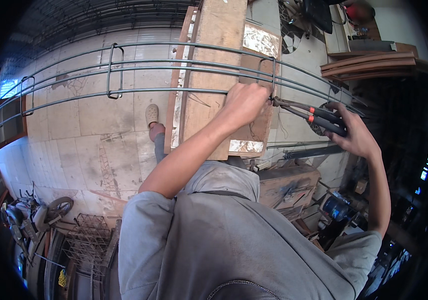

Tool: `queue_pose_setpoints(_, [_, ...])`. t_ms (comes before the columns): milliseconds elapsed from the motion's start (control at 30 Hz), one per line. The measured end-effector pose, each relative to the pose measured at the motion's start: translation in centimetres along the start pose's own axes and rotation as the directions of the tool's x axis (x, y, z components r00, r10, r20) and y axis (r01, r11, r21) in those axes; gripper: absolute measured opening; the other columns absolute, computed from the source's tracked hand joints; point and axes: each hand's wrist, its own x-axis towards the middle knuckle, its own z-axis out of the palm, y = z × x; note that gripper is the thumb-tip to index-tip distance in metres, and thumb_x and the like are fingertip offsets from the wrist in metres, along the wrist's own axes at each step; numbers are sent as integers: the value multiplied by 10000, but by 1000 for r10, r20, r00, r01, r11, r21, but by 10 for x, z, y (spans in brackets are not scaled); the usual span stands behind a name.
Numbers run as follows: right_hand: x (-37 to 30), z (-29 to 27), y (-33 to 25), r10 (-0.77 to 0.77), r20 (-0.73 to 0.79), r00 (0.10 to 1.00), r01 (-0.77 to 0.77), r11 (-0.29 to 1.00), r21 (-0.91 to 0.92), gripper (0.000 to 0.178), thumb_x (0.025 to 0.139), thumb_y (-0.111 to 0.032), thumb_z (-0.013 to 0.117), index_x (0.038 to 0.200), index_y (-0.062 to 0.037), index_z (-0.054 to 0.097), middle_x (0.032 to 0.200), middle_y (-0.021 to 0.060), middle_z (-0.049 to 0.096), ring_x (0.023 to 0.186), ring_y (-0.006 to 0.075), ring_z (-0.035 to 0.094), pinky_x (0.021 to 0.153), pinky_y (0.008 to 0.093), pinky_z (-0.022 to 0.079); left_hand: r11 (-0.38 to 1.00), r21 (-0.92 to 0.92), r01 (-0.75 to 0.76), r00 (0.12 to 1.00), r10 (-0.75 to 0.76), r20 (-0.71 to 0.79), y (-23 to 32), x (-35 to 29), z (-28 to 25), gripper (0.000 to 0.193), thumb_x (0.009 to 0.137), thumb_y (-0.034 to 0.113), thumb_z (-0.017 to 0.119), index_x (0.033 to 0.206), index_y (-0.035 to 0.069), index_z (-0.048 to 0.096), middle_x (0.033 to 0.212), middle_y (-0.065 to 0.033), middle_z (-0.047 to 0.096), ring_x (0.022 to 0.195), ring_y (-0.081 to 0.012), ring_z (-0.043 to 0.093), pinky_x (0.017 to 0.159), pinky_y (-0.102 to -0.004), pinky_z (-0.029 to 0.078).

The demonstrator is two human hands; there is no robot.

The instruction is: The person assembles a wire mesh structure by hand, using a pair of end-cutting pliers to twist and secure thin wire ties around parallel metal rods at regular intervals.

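Note:
A long rebar cage (204, 70) of thin steel bars runs from left to right across a wooden bench (209, 112). Rectangular wire stirrups (110, 71) ring its bars at intervals. My left hand (246, 102) is closed around the near bar, beside the stirrup (274, 75) over the bench's right part; its fingertips are partly hidden. In my right hand (355, 134) are end-cutting pincers (319, 116) with black and orange handles, held a little apart. The pincers' jaws meet the cage at that stirrup's near corner, touching my left fingers.
Curved brown boards (369, 67) are stacked at the far right. More steel mesh (99, 17) lies along the far left. A wooden box with tools (294, 187) stands right of my body. Wire racks (86, 240) and a motorbike (29, 212) are at the lower left.

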Motion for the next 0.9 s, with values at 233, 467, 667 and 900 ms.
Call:
queue_pose_setpoints(233, [-15,5,-36,-94,-40,995,55,825,-562,376,783,-101,667,1151,-100,591,1263,180,512,1205,367,505,1022,519,396,999,-44,6,999,-8,-40,4,1,-3,186,824,195,704,806,11,692,733,-211,675,711,-376,690,630,-463,549])
queue_pose_setpoints(467, [-15,14,-33,-161,-87,983,88,834,-545,303,824,-178,716,1093,-90,608,1226,168,557,1095,373,583,922,492,493,1000,-22,10,999,-10,-37,-1,1,2,212,828,225,720,949,53,691,704,-194,663,716,-375,679,635,-475,530])
queue_pose_setpoints(667, [-6,17,4,-114,-62,992,89,945,-313,255,839,-182,732,1031,-47,633,1209,187,590,916,384,655,802,458,537,1000,-20,19,1000,-20,-21,0,1,4,216,830,231,719,954,55,698,705,-202,664,718,-373,681,639,-476,533])
queue_pose_setpoints(900, [0,21,19,-138,-64,988,118,960,-253,260,832,-178,743,1019,-32,639,1206,185,587,909,385,651,799,452,531,999,-14,39,999,-39,4,0,2,0,216,830,240,725,943,57,710,694,-203,661,712,-372,682,641,-474,535])
